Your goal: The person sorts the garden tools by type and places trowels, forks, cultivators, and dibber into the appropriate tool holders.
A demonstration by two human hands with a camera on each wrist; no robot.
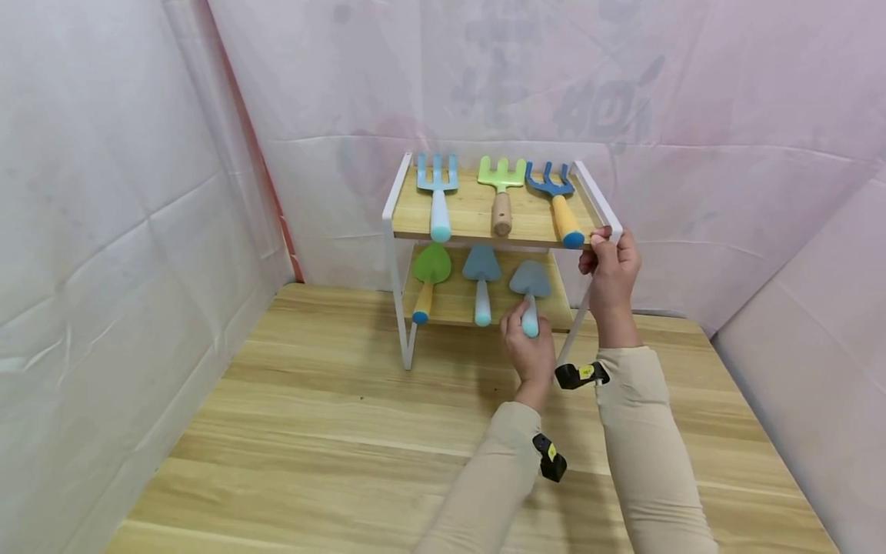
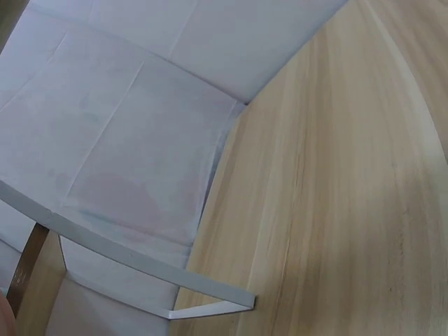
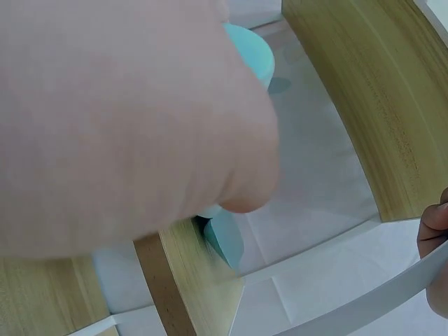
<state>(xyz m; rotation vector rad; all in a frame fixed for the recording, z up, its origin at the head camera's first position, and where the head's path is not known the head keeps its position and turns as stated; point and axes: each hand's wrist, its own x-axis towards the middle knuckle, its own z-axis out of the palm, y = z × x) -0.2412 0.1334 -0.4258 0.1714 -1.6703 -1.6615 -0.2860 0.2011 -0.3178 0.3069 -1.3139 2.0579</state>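
My left hand point(image 1: 530, 352) holds the pale handle of a grey hand trowel point(image 1: 530, 278) at the right of the lower shelf. With its fingers at the front right corner of the upper shelf, my right hand point(image 1: 614, 269) grips the white frame point(image 1: 601, 201) of a two-tier rack. In the right wrist view the left hand point(image 3: 133, 119) looms close and hides much of the trowel; a teal handle end point(image 3: 255, 52) shows beyond it. The right hand's fingers point(image 3: 435, 222) appear at that view's edge. Whether the blade touches the shelf I cannot tell.
Above lie a light blue hand fork point(image 1: 438, 185), a green fork point(image 1: 501, 177) and a dark blue fork point(image 1: 550, 185) with yellow handle. A green trowel point(image 1: 432, 265) and a blue-grey trowel point(image 1: 481, 265) share the lower shelf. White sheeting point(image 1: 332, 92) surrounds the wooden table point(image 1: 311, 431).
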